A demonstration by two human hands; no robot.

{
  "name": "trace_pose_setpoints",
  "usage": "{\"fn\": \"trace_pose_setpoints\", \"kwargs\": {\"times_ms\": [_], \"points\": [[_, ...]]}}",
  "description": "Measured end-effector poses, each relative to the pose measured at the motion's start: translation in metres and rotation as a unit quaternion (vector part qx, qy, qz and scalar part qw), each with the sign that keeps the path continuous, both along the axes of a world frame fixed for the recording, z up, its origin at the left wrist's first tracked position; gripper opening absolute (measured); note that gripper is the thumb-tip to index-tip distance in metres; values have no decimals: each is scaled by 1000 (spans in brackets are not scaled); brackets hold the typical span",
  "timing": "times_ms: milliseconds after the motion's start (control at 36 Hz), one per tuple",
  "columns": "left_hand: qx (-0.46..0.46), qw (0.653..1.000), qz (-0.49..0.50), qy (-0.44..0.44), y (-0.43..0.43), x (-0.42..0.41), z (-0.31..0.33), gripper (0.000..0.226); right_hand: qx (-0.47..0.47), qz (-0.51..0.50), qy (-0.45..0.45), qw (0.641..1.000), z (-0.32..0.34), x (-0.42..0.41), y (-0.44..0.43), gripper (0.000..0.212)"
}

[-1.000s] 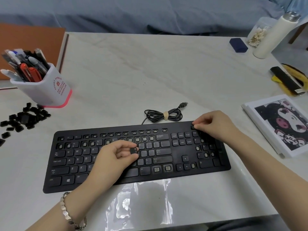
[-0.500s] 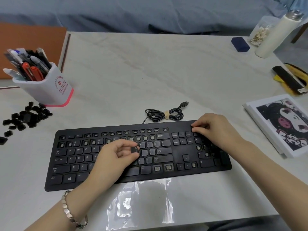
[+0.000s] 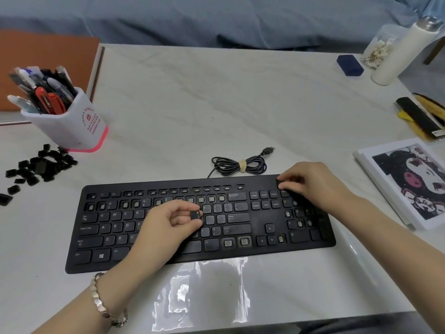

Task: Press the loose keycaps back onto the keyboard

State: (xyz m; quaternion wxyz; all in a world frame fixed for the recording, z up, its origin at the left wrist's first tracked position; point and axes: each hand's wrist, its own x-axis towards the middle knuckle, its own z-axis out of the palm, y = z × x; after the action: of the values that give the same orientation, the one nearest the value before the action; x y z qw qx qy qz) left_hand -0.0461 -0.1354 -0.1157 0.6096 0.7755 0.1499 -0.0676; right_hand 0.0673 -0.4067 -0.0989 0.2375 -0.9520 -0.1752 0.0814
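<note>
Head view: left hand (image 3: pixel 166 227) pinches a keycap (image 3: pixel 196 215) over the keyboard (image 3: pixel 260 224); right hand (image 3: pixel 310 184), fingers curled, rests on its corner

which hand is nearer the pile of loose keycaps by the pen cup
Left. The left hand is over the middle of the keyboard, right of the keycap pile; the right hand is farther, at its top right corner.

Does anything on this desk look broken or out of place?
Yes. The keyboard has many bare sockets, mostly along its top rows and number pad. Loose keycaps lie heaped by the pen cup, and the left hand pinches one keycap.
</note>
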Motion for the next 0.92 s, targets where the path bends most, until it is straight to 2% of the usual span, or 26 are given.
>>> {"fn": "trace_pose_setpoints", "kwargs": {"times_ms": [83,194,333,556,917], "points": [[-7,1000,-1,1,1,0,-2,28,-43,29,-48,997,-1,-2,-1,17],[-12,1000,0,-2,3,-1,-4,29,3,-20,-81,996,1,-4,-6,15],[-17,1000,2,-2,3,-1,-4,29,8,6,-50,999,-4,-6,-8,15],[-14,1000,2,0,3,-2,-2,28,-8,40,-62,997,-6,-4,-5,14],[-19,1000,2,-2,2,-1,-3,28,28,5,-44,999,-9,-7,-6,11]]}}
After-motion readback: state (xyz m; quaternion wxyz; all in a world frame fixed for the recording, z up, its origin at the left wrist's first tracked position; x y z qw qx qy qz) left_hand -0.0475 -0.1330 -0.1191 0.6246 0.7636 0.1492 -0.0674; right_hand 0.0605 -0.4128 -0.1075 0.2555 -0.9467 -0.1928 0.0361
